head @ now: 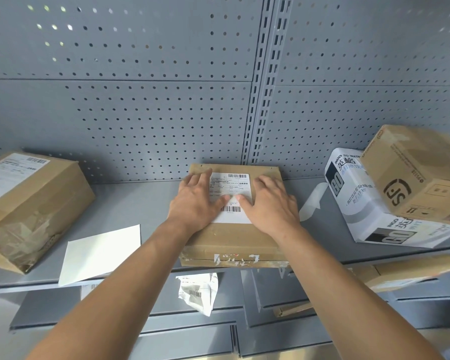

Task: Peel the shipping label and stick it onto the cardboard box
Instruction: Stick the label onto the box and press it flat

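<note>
A flat brown cardboard box (231, 237) lies on the grey shelf in the middle of the view. A white shipping label (231, 183) with barcodes lies flat on its top. My left hand (192, 201) rests palm down on the label's left edge, fingers spread. My right hand (270, 201) lies flat on the label's right edge. Both thumbs meet over the label's middle. Neither hand grips anything.
A blank white backing sheet (102, 253) lies on the grey shelf (140, 203) at the left. A labelled cardboard box (29, 203) stands far left. A white printed carton (361, 203) and a brown box (421, 175) sit at right. A crumpled label (198, 292) hangs below.
</note>
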Demonstrator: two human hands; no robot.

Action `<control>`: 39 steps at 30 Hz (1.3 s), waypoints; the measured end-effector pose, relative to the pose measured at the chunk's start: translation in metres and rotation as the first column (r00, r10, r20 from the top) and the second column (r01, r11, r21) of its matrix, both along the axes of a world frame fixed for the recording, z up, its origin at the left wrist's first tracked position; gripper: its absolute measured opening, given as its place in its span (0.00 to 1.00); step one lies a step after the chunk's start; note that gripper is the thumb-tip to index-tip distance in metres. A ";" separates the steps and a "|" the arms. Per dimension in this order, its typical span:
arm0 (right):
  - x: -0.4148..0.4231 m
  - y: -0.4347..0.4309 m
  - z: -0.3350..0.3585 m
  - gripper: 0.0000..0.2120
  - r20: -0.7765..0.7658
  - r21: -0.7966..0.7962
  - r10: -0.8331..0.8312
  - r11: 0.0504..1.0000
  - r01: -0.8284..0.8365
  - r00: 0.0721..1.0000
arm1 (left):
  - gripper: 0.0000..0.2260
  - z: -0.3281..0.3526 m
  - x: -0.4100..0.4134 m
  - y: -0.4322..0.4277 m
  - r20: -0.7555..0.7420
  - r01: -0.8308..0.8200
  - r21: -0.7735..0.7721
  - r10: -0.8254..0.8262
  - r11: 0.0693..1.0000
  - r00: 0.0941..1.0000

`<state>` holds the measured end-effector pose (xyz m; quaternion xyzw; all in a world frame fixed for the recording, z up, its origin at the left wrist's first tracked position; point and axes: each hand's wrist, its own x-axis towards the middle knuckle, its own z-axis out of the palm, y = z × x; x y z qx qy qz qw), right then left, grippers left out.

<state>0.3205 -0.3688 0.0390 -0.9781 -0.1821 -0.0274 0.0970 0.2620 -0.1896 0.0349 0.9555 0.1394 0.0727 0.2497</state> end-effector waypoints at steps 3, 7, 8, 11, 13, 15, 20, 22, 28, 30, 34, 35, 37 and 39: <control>0.000 -0.002 0.000 0.30 -0.002 0.033 0.002 0.999 -0.002 1.000 | 0.33 0.000 0.000 0.000 0.008 -0.004 -0.011 0.004 1.000 1.000; 0.000 -0.004 -0.001 0.24 -0.007 0.063 0.007 0.998 -0.007 1.000 | 0.26 -0.003 0.000 0.001 0.002 -0.007 -0.016 0.007 1.000 1.000; 0.000 -0.004 -0.001 0.24 -0.007 0.066 0.009 0.998 -0.008 1.000 | 0.25 -0.003 0.000 0.002 0.006 -0.003 -0.013 0.003 1.000 1.000; 0.000 -0.004 -0.001 0.22 0.001 0.072 0.011 0.997 -0.011 1.000 | 0.23 -0.004 0.000 0.003 0.022 0.001 -0.016 -0.001 1.000 1.000; -0.001 -0.005 -0.001 0.22 0.008 0.078 0.008 0.997 -0.009 1.000 | 0.22 -0.004 0.000 0.003 0.032 0.002 -0.021 -0.001 1.000 0.999; -0.001 -0.006 -0.001 0.22 0.013 0.093 0.008 0.996 -0.009 1.000 | 0.21 -0.005 0.000 0.003 0.039 0.006 -0.020 -0.005 1.000 0.999; 0.003 -0.009 0.006 0.21 -0.033 0.134 0.026 0.991 -0.021 0.999 | 0.22 -0.002 0.002 0.006 -0.008 0.014 0.017 -0.014 1.000 1.000; 0.009 -0.009 0.011 0.20 -0.069 0.116 0.037 0.993 -0.029 0.997 | 0.23 0.002 0.004 0.007 -0.045 0.017 0.046 -0.015 0.999 0.999; 0.024 0.007 0.019 0.37 -0.166 0.062 -0.020 0.998 0.031 0.986 | 0.33 0.014 0.019 0.001 -0.116 -0.024 0.121 0.039 0.992 0.993; 0.025 0.012 0.016 0.44 -0.168 0.086 -0.042 0.995 0.057 0.985 | 0.34 0.011 0.023 -0.002 -0.140 -0.043 0.149 0.064 0.988 0.988; 0.025 0.018 0.009 0.45 -0.112 0.077 -0.087 0.992 0.096 0.990 | 0.34 0.002 0.024 -0.003 -0.088 -0.086 0.157 0.101 0.984 0.991; 0.025 0.018 0.007 0.43 -0.089 0.080 -0.093 0.992 0.100 0.992 | 0.34 0.001 0.024 -0.003 -0.077 -0.093 0.152 0.106 0.984 0.991; 0.024 0.019 0.004 0.37 -0.050 0.099 -0.098 0.990 0.103 0.994 | 0.35 0.001 0.024 -0.004 -0.069 -0.100 0.150 0.112 0.984 0.991; 0.024 0.019 0.002 0.34 -0.035 0.114 -0.102 0.988 0.106 0.994 | 0.35 0.000 0.024 -0.004 -0.062 -0.100 0.153 0.110 0.983 0.992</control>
